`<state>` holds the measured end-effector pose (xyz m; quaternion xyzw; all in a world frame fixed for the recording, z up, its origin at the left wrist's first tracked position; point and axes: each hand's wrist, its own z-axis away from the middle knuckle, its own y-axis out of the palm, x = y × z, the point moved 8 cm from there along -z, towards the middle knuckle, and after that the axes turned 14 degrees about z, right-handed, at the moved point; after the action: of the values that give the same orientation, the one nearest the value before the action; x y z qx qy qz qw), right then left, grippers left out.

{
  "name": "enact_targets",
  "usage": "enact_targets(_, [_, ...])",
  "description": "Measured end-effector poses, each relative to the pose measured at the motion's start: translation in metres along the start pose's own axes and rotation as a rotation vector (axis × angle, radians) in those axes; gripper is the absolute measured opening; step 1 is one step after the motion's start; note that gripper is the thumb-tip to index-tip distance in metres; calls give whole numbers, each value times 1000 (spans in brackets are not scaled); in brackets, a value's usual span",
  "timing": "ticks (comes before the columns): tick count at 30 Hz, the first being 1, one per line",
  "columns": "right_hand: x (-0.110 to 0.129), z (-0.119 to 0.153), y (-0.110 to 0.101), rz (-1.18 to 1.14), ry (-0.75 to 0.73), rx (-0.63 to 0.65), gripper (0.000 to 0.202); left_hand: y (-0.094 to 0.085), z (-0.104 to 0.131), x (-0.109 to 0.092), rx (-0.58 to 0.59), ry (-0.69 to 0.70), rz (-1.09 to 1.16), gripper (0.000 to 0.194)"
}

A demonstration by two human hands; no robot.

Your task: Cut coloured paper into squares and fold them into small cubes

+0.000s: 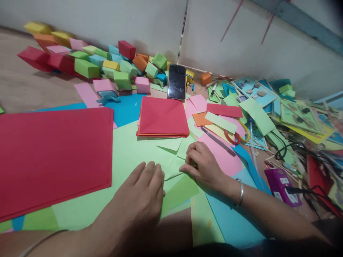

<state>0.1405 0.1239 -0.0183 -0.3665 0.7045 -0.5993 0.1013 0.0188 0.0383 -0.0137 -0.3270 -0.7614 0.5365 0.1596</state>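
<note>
At 2 o'clock from flat L hand [142, 187], approx. 9 from R hand [205, 166]: pale-green paper [172, 167], long axis unclear; both touching, R curled narrow, can't tell if pinching.

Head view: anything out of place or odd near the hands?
Yes: to the right of the right hand, a purple box with a black cable plugged in sits amid jumbled paper scraps, which looks untidy against the neat central red-topped stack.

The left hand [142, 191] covers part of the green paper [173, 168]; whether the right hand [205, 166] pinches it is unclear. The left edge crops the red sheets [59, 153]. Far-right clutter [328, 130] blurs.
</note>
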Motion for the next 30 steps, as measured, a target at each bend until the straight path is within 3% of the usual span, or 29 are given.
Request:
enact_targets(11, [2, 0, 4, 40, -4, -58, 26, 11, 9, -6, 45, 9, 75, 30])
enact_targets(18, [3, 0, 7, 135, -3, -90, 26, 20, 4, -1, 282, 14, 122, 33])
enact_targets(21, [2, 0, 9, 126, 12, -64, 24, 16, 2, 4, 272, -18, 108, 31])
enact_targets(25, [0, 0, 9, 122, 29, -43, 23, 2, -6, -2, 214, 116, 117, 24])
enact_targets(28, [1, -1, 10, 116, 28, -37, 22, -7, -15, 2, 190, 70, 161, 24])
enact_targets(30, [1, -1, 10, 106, 29, -43, 22, -5, -19, 3, 244, 26, 187, 17])
